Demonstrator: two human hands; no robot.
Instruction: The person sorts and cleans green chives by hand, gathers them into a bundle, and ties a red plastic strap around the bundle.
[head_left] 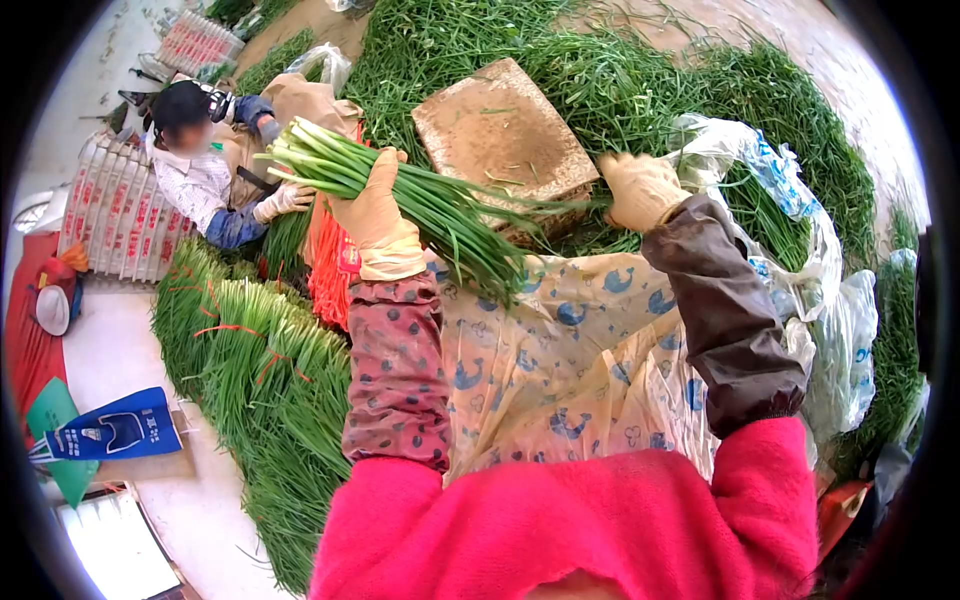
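Greens strew the floor; left fingers clasp stalks, state of right fingers unclear.

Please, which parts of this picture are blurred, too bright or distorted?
Head view: the right hand is smeared, probably by motion; the floor at upper right looks washed out; the panel at lower left glares white; a dark, curved border suggests wide-angle distortion.

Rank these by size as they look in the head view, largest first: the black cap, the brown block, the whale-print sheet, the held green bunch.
1. Whale-print sheet
2. Brown block and green bunch: too alike to rank, one broad, one long and narrow
3. Black cap
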